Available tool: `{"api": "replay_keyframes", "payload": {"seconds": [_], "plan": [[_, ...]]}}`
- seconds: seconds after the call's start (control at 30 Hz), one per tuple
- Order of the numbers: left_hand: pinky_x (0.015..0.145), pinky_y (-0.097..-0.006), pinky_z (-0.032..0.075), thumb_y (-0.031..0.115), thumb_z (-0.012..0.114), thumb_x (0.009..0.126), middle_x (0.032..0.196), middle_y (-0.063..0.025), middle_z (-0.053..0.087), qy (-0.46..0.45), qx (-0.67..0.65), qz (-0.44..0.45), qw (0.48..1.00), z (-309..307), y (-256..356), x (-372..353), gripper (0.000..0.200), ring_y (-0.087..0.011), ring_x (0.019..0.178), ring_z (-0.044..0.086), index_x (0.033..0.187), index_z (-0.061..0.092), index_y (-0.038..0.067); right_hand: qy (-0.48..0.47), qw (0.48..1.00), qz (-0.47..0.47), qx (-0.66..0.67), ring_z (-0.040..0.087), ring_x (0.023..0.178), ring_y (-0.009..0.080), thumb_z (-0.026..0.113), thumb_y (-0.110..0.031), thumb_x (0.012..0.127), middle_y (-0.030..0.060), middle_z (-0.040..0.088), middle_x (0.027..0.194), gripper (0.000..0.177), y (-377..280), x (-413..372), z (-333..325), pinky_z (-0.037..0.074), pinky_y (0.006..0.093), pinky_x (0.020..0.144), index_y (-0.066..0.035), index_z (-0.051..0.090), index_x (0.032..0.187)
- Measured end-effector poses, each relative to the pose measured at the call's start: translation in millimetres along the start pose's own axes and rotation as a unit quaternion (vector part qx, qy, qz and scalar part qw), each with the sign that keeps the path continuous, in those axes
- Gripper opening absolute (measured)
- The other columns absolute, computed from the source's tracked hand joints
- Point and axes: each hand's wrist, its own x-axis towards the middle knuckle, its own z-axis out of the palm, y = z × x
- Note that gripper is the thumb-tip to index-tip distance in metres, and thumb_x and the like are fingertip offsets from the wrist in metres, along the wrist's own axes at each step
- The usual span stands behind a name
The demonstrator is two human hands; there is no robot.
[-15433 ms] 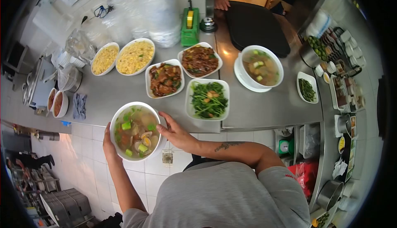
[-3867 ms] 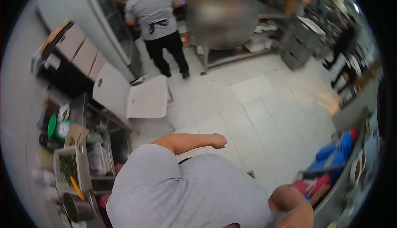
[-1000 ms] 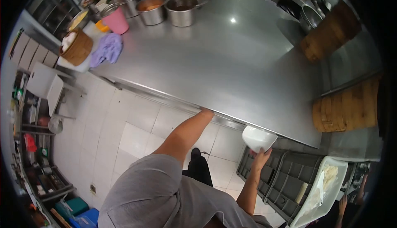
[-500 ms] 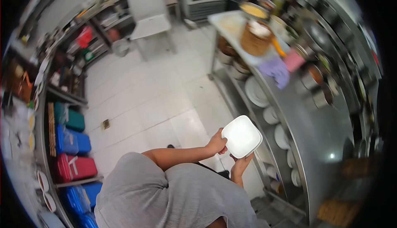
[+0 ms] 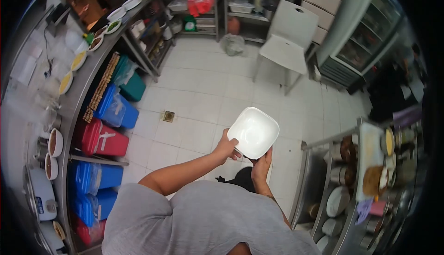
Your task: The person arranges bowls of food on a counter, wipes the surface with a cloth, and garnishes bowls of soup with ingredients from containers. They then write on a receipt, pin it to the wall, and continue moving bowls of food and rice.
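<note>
A white square bowl [image 5: 255, 132] with rounded corners is held out in front of my body, over the tiled floor. I can see into it from above, and its inside is bare. My left hand [image 5: 225, 147] grips its near left edge, thumb over the rim and fingers underneath. Beneath the lower right corner, my right hand [image 5: 262, 163] supports the bowl, its fingers partly hidden by it.
Along the left runs a steel counter [image 5: 74, 95] with white dishes of food; blue bins [image 5: 121, 111] and a red bin [image 5: 104, 138] sit below. A white chair [image 5: 289, 33] and a fridge [image 5: 344, 65] stand ahead. Stacked plates [image 5: 338, 201] fill the right-hand shelves.
My view and body have turned left, away from the right-hand steel table, and the left counter shows more fully. The bowl stays in both hands, now over open floor.
</note>
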Motion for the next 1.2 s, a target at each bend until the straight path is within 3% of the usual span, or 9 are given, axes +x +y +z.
{"api": "replay_keyframes", "payload": {"seconds": [0.2, 0.47, 0.63, 0.73, 0.83, 1.03, 1.13, 1.17, 1.2], "plan": [[0.034, -0.0273, 0.042, 0.005, 0.043, 0.079, 0.081, -0.0151, 0.054, 0.092, -0.117, 0.094, 0.984, -82.2, 58.6, 113.3, 0.042, -0.0174, 0.046, 0.052, 0.118, 0.031, 0.002, -0.167, 0.983, 0.073, -0.029, 0.060, 0.091, 0.0221, 0.038, -0.024, 0.093, 0.0108, 0.051, 0.117, 0.049, -2.2, 122.8, 108.7, 0.055, 0.0342, 0.065, -0.010, 0.025, 0.138], [0.031, -0.0264, 0.036, 0.005, 0.042, 0.080, 0.064, -0.0096, 0.052, 0.262, -0.124, 0.139, 0.947, -203.8, 215.0, 230.7, 0.031, -0.0139, 0.036, 0.045, 0.110, 0.036, 0.002, -0.340, 0.921, 0.110, -0.155, 0.057, 0.095, 0.0212, 0.043, -0.036, 0.092, 0.0129, 0.051, 0.114, 0.053, -1.3, 309.6, 307.5, 0.055, 0.0329, 0.064, -0.006, 0.028, 0.133], [0.029, -0.0265, 0.033, 0.005, 0.043, 0.081, 0.060, -0.0107, 0.052, 0.314, -0.160, 0.153, 0.923, -284.0, 296.1, 300.6, 0.026, -0.0133, 0.034, 0.043, 0.106, 0.037, 0.000, -0.358, 0.897, 0.085, -0.243, 0.057, 0.091, 0.0208, 0.051, -0.019, 0.089, 0.0157, 0.052, 0.108, 0.051, 21.6, 401.8, 447.4, 0.053, 0.0311, 0.060, 0.001, 0.029, 0.129], [0.029, -0.0259, 0.032, 0.005, 0.044, 0.081, 0.059, -0.0110, 0.052, 0.305, -0.117, 0.190, 0.926, -345.9, 345.1, 351.1, 0.027, -0.0130, 0.033, 0.042, 0.106, 0.037, 0.000, -0.367, 0.908, 0.061, -0.191, 0.058, 0.089, 0.0204, 0.051, -0.019, 0.089, 0.0156, 0.052, 0.108, 0.050, 52.8, 460.1, 514.4, 0.053, 0.0308, 0.059, 0.002, 0.029, 0.129], [0.029, -0.0254, 0.031, 0.005, 0.046, 0.079, 0.057, -0.0115, 0.052, 0.327, -0.092, 0.155, 0.928, -408.8, 403.7, 402.0, 0.030, -0.0135, 0.033, 0.042, 0.108, 0.039, -0.001, -0.353, 0.917, 0.063, -0.175, 0.058, 0.086, 0.0198, 0.049, -0.018, 0.089, 0.0161, 0.052, 0.109, 0.048, 72.0, 510.9, 592.7, 0.052, 0.0294, 0.058, 0.002, 0.030, 0.129], [0.029, -0.0256, 0.030, 0.001, 0.046, 0.075, 0.064, -0.0126, 0.053, 0.309, -0.180, 0.172, 0.918, -542.2, 536.5, 493.4, 0.029, -0.0142, 0.039, 0.046, 0.103, 0.038, 0.000, -0.453, 0.877, 0.108, -0.118, 0.060, 0.088, 0.0208, 0.044, -0.030, 0.094, 0.0157, 0.051, 0.116, 0.059, 62.7, 611.6, 751.0, 0.050, 0.0294, 0.069, -0.002, 0.019, 0.140], [0.029, -0.0243, 0.030, 0.000, 0.047, 0.073, 0.063, -0.0122, 0.052, 0.288, -0.239, 0.220, 0.901, -603.8, 606.0, 531.2, 0.033, -0.0140, 0.039, 0.046, 0.105, 0.039, 0.000, -0.476, 0.864, 0.025, -0.161, 0.061, 0.088, 0.0208, 0.041, -0.034, 0.095, 0.0149, 0.050, 0.118, 0.061, 67.9, 665.6, 807.1, 0.048, 0.0295, 0.074, -0.008, 0.013, 0.143], [0.029, -0.0241, 0.030, 0.001, 0.047, 0.073, 0.063, -0.0116, 0.052, 0.337, -0.254, 0.233, 0.876, -622.9, 628.7, 545.1, 0.030, -0.0142, 0.039, 0.046, 0.102, 0.041, -0.001, -0.460, 0.873, 0.046, -0.155, 0.061, 0.086, 0.0190, 0.043, -0.030, 0.095, 0.0134, 0.050, 0.117, 0.053, 70.4, 683.9, 824.4, 0.047, 0.0282, 0.074, -0.007, 0.026, 0.139], [0.029, -0.0233, 0.029, 0.000, 0.047, 0.073, 0.061, -0.0110, 0.051, 0.335, -0.241, 0.206, 0.887, -654.9, 647.9, 556.6, 0.027, -0.0145, 0.039, 0.045, 0.101, 0.042, -0.001, -0.473, 0.864, 0.043, -0.167, 0.061, 0.085, 0.0183, 0.044, -0.029, 0.094, 0.0132, 0.051, 0.117, 0.050, 79.4, 706.3, 835.8, 0.047, 0.0277, 0.073, -0.006, 0.031, 0.136]]}}
